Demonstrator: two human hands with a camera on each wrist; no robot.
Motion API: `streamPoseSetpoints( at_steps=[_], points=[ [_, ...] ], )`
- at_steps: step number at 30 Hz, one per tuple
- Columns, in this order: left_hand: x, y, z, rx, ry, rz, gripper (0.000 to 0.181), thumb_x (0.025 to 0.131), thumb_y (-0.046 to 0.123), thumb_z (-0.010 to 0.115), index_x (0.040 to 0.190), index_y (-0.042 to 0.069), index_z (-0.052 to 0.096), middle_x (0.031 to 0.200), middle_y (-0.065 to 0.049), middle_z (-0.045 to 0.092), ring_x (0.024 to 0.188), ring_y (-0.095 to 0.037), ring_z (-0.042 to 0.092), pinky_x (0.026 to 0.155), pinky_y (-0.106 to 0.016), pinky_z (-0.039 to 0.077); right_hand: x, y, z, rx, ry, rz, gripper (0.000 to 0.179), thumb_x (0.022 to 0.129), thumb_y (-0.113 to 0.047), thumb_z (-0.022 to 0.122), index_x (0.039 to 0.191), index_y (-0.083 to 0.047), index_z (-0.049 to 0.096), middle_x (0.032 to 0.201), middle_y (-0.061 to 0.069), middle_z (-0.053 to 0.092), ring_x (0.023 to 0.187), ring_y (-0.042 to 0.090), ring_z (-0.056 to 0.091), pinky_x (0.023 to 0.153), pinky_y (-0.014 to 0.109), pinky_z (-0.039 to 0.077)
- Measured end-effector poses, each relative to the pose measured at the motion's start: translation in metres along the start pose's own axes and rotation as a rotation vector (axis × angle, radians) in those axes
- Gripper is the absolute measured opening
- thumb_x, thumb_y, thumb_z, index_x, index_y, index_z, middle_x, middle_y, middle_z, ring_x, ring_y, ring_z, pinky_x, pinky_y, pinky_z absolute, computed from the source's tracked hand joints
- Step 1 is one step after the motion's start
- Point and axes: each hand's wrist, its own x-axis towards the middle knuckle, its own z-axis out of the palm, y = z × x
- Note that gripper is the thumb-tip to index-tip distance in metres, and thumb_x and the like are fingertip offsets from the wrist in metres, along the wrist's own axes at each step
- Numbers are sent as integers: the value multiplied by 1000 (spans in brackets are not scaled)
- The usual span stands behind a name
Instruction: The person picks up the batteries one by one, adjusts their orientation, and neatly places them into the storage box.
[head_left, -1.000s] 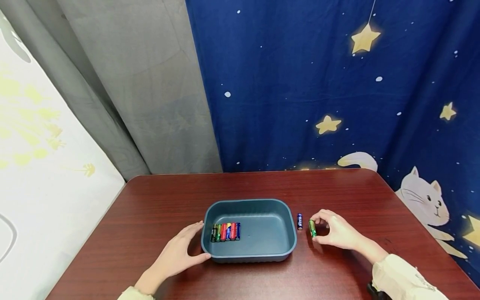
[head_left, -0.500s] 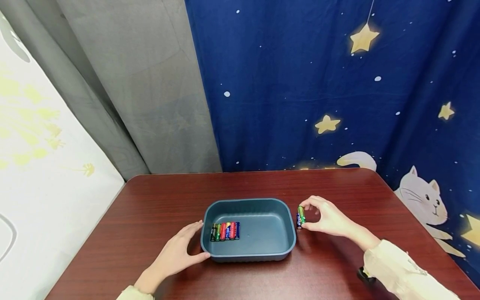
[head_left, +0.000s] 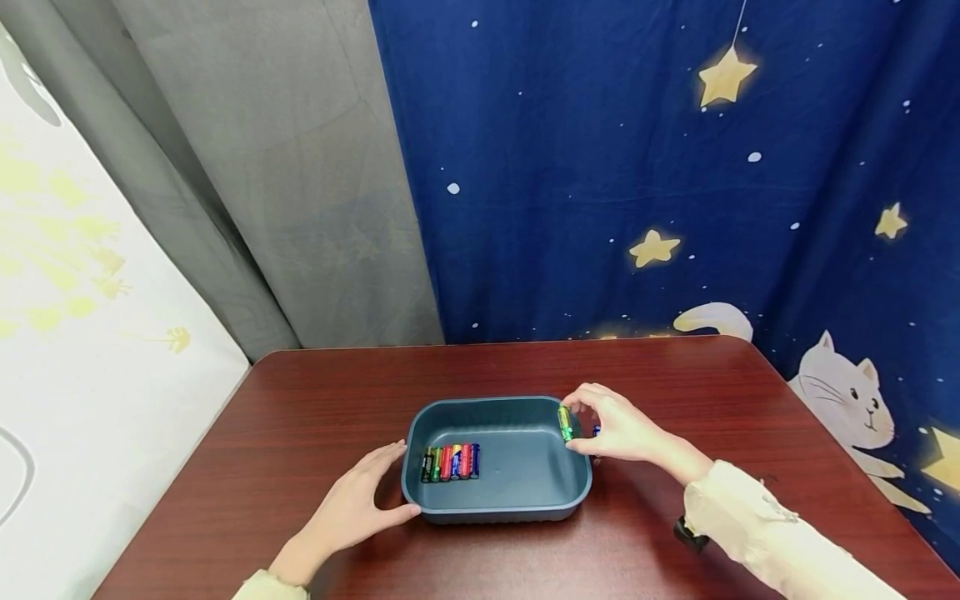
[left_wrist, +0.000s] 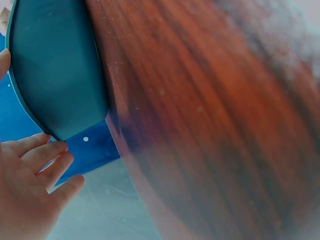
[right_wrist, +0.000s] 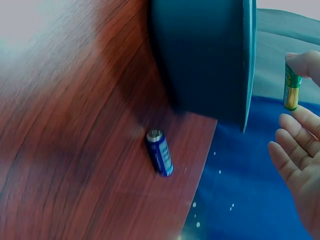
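A green and gold battery is pinched between the thumb and a fingertip of my right hand, held above the right end of a blue-grey plastic bin. Inside the bin, at its left, several batteries in black, green, red and blue lie side by side in a row. My left hand touches the bin's left end, thumb at the near corner and fingers, nearly straight, at the far side. A blue battery lies on the table just right of the bin, mostly hidden behind my right hand in the head view.
The bin stands on a dark red wooden table. Behind the table hang a grey curtain and a blue star-patterned curtain. A white printed cloth is on the left.
My right hand has carried the green battery leftward, lifting it from the table, past the blue battery and over the bin's right wall. The left hand and bin have stayed put.
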Motion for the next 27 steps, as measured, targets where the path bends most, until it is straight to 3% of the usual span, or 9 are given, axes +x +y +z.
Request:
streamPoseSetpoints(
  at_steps=[11, 15, 22, 27],
  points=[
    [0, 0, 1, 0, 6, 4, 80, 67, 58, 70, 131, 15, 50, 132, 1, 49, 121, -17, 44, 90, -43, 44, 24, -14, 28, 0, -62, -28, 42, 66, -26, 79, 102, -13, 60, 91, -6, 54, 87, 10, 50, 75, 34, 48],
    [0, 0, 0, 0, 14, 15, 80, 66, 58, 70, 131, 15, 50, 132, 1, 49, 121, -17, 44, 91, -43, 44, 30, -21, 36, -19, -98, -11, 42, 66, -27, 78, 102, -13, 60, 91, -8, 53, 87, 7, 50, 76, 29, 47],
    [0, 1, 1, -2, 16, 19, 80, 66, 58, 70, 131, 15, 50, 132, 2, 49, 121, -17, 44, 91, -42, 44, 33, -25, 50, -50, -163, -32, 42, 68, -29, 77, 103, -13, 59, 95, 3, 58, 89, 16, 54, 77, 27, 46],
    [-1, 0, 0, 0, 12, 5, 81, 66, 59, 70, 131, 15, 50, 132, 1, 49, 121, -17, 44, 91, -42, 44, 35, -28, 58, -49, -220, -18, 42, 70, -30, 75, 105, -13, 59, 96, 2, 57, 90, 19, 53, 75, 26, 46]
  ],
)
